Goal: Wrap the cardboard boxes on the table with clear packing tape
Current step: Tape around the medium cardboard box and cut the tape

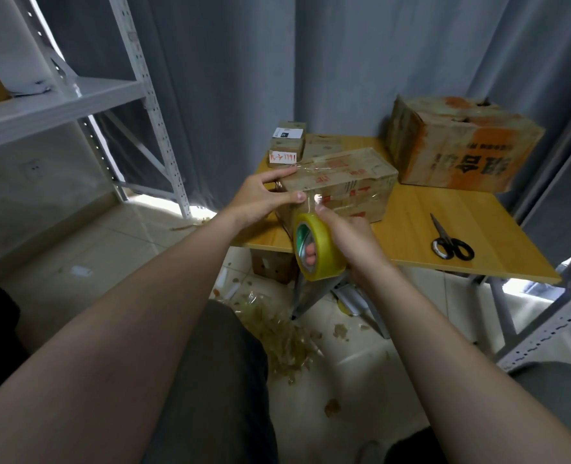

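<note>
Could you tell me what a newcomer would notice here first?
Probably the yellow tape roll held by the right hand at the table's near edge, beside the box the left hand steadies. A large orange-marked carton stands behind; black scissors lie to the right.

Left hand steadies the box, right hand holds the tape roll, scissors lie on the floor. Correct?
No. The head view shows the scissors on the table, not the floor. The left hand does steady the box, and the right hand holds the tape roll.
</note>
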### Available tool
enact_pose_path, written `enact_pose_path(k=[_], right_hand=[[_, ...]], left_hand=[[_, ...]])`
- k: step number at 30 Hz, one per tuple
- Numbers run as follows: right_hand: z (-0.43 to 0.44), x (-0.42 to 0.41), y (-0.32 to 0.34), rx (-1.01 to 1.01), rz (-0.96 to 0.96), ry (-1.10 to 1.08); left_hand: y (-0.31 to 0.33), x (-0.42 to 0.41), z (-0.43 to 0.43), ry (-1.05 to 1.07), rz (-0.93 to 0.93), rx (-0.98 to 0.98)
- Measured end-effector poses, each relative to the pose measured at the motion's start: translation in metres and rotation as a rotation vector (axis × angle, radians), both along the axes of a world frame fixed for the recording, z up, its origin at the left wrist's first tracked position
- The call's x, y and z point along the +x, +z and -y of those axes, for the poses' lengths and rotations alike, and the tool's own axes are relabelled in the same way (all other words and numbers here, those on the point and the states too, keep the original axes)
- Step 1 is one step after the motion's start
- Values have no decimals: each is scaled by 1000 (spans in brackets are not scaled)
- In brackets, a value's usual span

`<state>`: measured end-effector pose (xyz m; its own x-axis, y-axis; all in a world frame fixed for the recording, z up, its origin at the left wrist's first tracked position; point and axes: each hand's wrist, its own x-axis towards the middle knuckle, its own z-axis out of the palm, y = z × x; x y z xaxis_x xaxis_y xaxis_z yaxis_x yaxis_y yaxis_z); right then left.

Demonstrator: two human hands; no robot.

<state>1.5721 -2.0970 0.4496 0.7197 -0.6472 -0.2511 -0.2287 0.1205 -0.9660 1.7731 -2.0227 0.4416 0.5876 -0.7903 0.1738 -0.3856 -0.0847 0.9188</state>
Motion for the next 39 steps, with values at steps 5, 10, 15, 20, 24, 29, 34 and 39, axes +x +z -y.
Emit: enact_pose_path(k=[5,10,15,20,24,29,34,39], right_hand=[[-9,-9,-6,-65,202,31],[0,-7,19,-157,301,0],[7,-9,19,-160,182,-11],[10,-18,2,-166,46,-41],[3,-16,4,-136,100,-4],[7,-27,5,-100,177,49],[10,-19,4,-186,198,-4],[16,-13,11,-184,82,-31]], left_hand=[[3,-8,7,149,-102,-68],[17,-7,12,214,-168,-12],[23,-11,13,267,-217,30],[32,-18,12,285,-246,58],[34,-22,12,354,-265,45],[36,-16,9,357,-276,113],[37,-14,10,371,-321,126],[33,-9,12,400,-392,107]])
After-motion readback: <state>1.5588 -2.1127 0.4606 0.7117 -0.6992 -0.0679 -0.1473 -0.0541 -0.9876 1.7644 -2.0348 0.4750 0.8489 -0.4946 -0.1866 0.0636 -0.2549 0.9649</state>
